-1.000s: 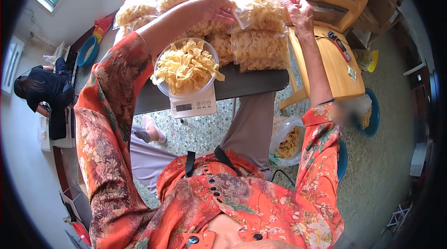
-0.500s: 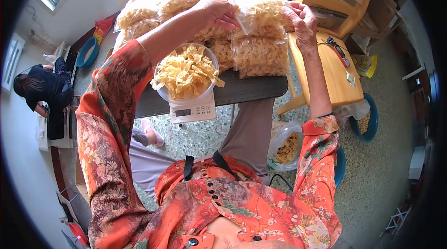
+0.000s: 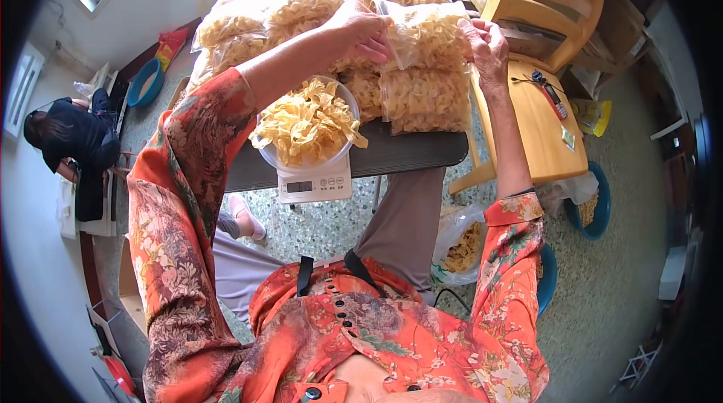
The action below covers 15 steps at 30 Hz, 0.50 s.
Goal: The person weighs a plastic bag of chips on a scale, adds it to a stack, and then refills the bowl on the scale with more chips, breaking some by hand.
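Both my hands are at the top of a stack of filled bags, gripping the sides of a clear plastic bag (image 3: 428, 35) of pale yellow dried pieces. My left hand (image 3: 360, 32) pinches its left edge, fingers closed. At the right edge, my right hand (image 3: 488, 50) has thumb and fingers closed on the plastic. The bag lies on another filled bag (image 3: 425, 100). Nearer to me, a clear round tub (image 3: 265, 153) heaped with loose dried pieces (image 3: 309, 123) sits on a white digital scale (image 3: 315, 183).
More filled bags (image 3: 301, 5) cover the dark table (image 3: 407, 153). To the right stands a wooden chair (image 3: 527, 128) with a red-and-black tool on its seat. Blue basins (image 3: 599, 203) and a plastic sack (image 3: 452, 264) are on the floor. A person in black (image 3: 75, 139) sits far left.
The view has shifted slightly, so the table and bags appear a little lower and farther right. Both hands keep their hold on the bag.
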Each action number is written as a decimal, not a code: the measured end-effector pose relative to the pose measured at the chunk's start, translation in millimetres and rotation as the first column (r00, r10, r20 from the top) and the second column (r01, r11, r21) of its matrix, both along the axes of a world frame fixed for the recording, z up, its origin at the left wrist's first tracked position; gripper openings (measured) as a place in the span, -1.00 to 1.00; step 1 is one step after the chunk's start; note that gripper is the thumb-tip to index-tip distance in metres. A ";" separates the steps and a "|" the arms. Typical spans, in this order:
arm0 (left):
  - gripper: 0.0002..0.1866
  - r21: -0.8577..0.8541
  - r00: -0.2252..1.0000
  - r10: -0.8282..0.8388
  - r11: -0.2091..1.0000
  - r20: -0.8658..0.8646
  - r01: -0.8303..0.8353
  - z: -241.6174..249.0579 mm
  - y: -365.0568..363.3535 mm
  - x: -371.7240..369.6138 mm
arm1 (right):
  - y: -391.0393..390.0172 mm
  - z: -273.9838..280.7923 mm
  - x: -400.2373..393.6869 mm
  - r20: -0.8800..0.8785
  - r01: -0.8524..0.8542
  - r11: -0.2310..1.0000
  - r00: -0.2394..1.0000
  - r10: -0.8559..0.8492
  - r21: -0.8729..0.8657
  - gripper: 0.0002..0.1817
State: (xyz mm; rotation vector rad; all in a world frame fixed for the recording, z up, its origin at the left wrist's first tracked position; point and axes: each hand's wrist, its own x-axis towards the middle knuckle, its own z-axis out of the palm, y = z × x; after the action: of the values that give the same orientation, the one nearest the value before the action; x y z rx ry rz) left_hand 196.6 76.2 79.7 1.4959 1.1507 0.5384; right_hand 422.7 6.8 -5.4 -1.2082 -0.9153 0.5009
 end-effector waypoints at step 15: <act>-0.67 -0.009 0.996 -0.070 0.997 0.058 0.070 6.3 3.2 -12.5 | -17.8 20.4 -27.3 0.953 -0.065 0.980 0.255 -0.164 0.187 -0.03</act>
State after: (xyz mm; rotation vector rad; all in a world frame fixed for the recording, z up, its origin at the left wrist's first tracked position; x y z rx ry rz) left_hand 184.1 79.4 86.0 1.4960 1.0515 0.5229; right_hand 395.5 -11.0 15.0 -1.3179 -1.9424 -0.5528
